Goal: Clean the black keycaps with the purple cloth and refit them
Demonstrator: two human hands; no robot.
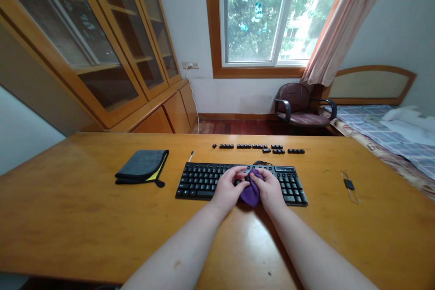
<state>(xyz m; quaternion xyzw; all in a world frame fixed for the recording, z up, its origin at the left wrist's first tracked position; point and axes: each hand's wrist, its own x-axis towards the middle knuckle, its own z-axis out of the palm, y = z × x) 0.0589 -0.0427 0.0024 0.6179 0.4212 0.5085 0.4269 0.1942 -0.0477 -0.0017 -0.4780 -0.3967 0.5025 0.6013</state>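
Observation:
Above the middle of a black keyboard [200, 179], my two hands meet. My right hand [272, 189] is closed on a bunched purple cloth [250, 195], whose loose end hangs over the keyboard's near edge. The fingers of my left hand [228, 189] are curled in a pinch beside the cloth. A small dark piece that looks like a keycap [247, 179] shows at those fingertips, partly hidden by fingers and cloth. Behind the keyboard, several loose black keycaps [244, 146] lie in rows. My hands cover the keyboard's middle keys.
A folded grey cloth [142, 165] with yellow lining lies left on the wooden desk [84, 222]. Behind the keyboard's left end is a small white-handled brush or swab [191, 156]. A wire keycap puller [349, 184] lies at right. A chair [299, 104] stands beyond the desk.

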